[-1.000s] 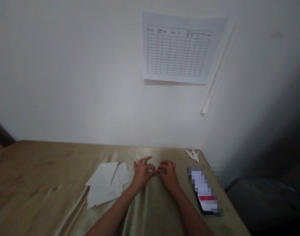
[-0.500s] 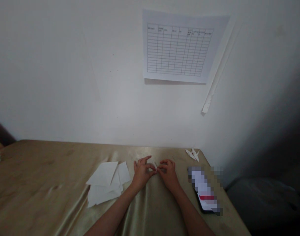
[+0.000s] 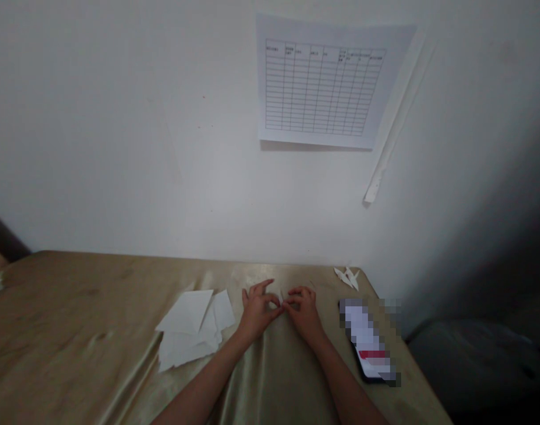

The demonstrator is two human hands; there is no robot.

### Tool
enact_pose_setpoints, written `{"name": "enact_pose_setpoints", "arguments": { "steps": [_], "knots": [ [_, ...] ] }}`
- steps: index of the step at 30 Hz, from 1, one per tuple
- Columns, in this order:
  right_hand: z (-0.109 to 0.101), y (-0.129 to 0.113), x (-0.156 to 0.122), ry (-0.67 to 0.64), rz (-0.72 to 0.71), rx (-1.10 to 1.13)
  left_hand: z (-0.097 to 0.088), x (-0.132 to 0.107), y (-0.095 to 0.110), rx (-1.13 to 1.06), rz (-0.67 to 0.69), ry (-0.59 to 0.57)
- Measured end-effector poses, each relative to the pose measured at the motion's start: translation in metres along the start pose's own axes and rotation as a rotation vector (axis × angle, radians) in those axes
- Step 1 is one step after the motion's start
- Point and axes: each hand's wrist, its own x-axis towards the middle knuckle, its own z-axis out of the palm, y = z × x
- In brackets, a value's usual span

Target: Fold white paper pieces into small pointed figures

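Between my fingertips is a small folded piece of white paper [image 3: 281, 298], mostly hidden by the fingers. My left hand [image 3: 259, 308] pinches it from the left with thumb and index finger, while its other fingers stretch outward. From the right, my right hand [image 3: 303, 310] pinches the same piece, its fingers curled close. The two hands nearly touch, low over the cloth. Left of my left hand lies a loose stack of white paper sheets [image 3: 185, 316], overlapping at different angles. Beyond my right hand, small folded white paper pieces [image 3: 347, 277] rest near the table's far right corner.
A phone [image 3: 368, 342] with a lit, blurred screen lies right of my right forearm. A gold cloth [image 3: 97, 330] with wrinkles covers the table. On the white wall behind hangs a printed table sheet [image 3: 318, 85]. A dark shape [image 3: 474, 360] stands beyond the right edge.
Both hands stay at the same spot with the pinched paper; the fingers shift only slightly, and the small piece stands a little more upright. The stack, phone and folded pieces have not moved.
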Motion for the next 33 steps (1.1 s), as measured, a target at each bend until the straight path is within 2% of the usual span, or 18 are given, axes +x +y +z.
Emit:
{"name": "enact_pose_setpoints", "arguments": {
  "steps": [6, 20, 29, 33],
  "knots": [
    [-0.0019, -0.0009, 0.0002, -0.008, -0.005, -0.024, 0.0028, 0.0002, -0.0041, 0.006, 0.026, 0.0],
    [0.001, 0.0054, 0.0001, 0.01, -0.121, -0.088, 0.007, 0.0005, -0.0057, -0.013, 0.003, 0.045],
    [0.0004, 0.0057, -0.0007, 0.01, -0.118, -0.108, -0.0004, 0.0023, 0.0007, -0.053, 0.003, -0.028],
    [0.0, 0.0037, 0.0003, 0.009, -0.091, -0.092, -0.001, 0.0039, -0.0021, -0.063, 0.003, -0.014]
  ]
}}
